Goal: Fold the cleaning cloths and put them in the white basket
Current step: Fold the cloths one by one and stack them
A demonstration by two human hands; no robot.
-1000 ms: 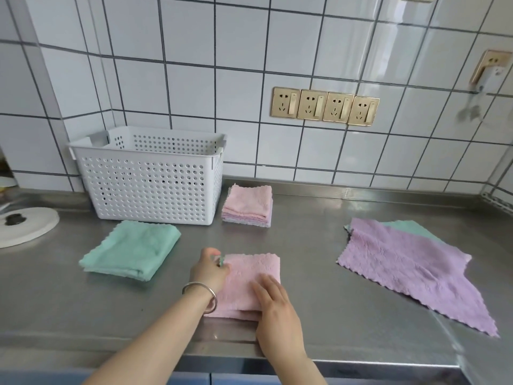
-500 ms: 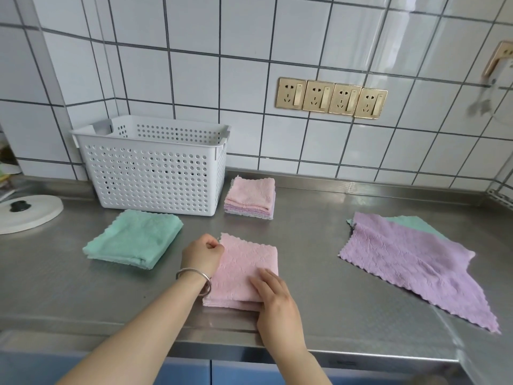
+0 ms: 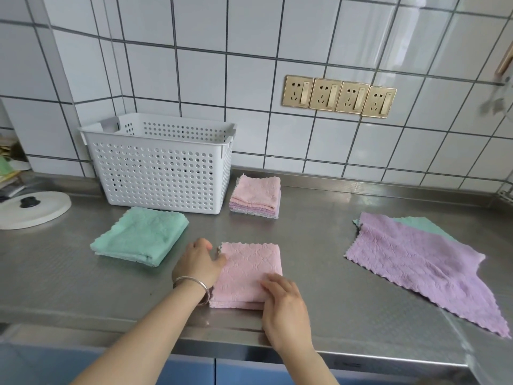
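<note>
Left hand (image 3: 198, 262) pinches the pink cloth (image 3: 249, 273) at its left edge; right hand (image 3: 286, 307) presses flat on its near corner, on the counter (image 3: 319, 273). Square the edges, grip the whole stack, then lift to the white basket (image 3: 161, 168) beyond the left hand.

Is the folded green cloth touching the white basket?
Apart. The head view shows bare steel counter between the folded green cloth and the white basket.

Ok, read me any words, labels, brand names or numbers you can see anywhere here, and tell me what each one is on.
No readable text anywhere.
Wall sockets: only pin holes and switches show, no lettering legible.
White basket: plain perforated plastic, no label visible.
Cloths, including the folded pink cloth under the hands: embossed pattern only, no tags showing.
Items at the far left edge: too blurred and cropped to read.
</note>
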